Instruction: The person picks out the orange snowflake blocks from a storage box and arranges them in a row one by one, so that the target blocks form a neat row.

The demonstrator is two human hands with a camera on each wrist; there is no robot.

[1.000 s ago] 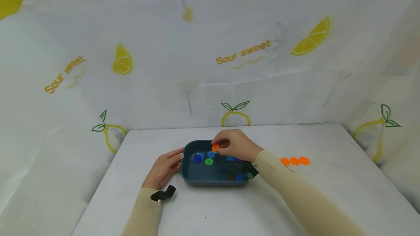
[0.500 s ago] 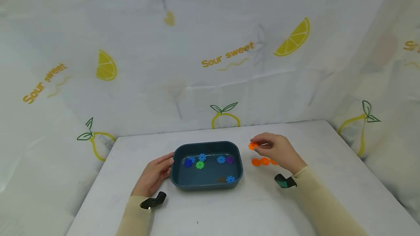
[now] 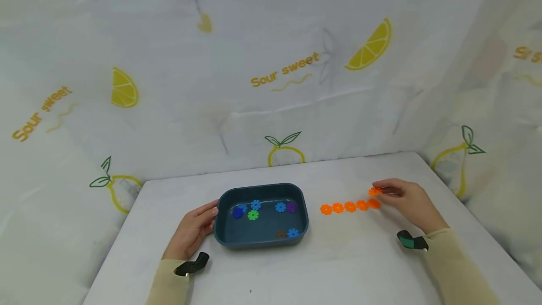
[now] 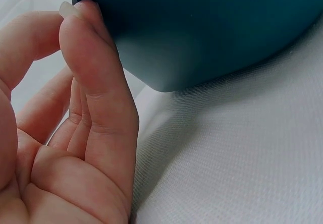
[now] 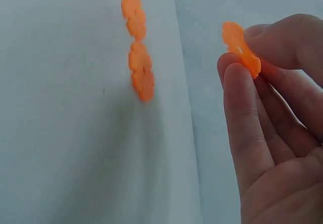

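Note:
Between thumb and fingers, my right hand pinches an orange snowflake-shaped plastic disc. It is held just above the right end of a row of several similar orange discs lying on the table. My left hand grips the left side of a dark teal rectangular tray, thumb at the rim in the left wrist view. Inside the tray lie several blue discs, a green disc, a purple disc and a brown disc.
The table has a white cloth cover. Behind it hangs a white sheet printed with lemons and lettering. The orange row lies to the right of the tray, with a strip of cloth between them.
My right hand has carried the orange disc from above the tray to the right, out to the row's far end. The left hand stays at the tray, and the head view has shifted.

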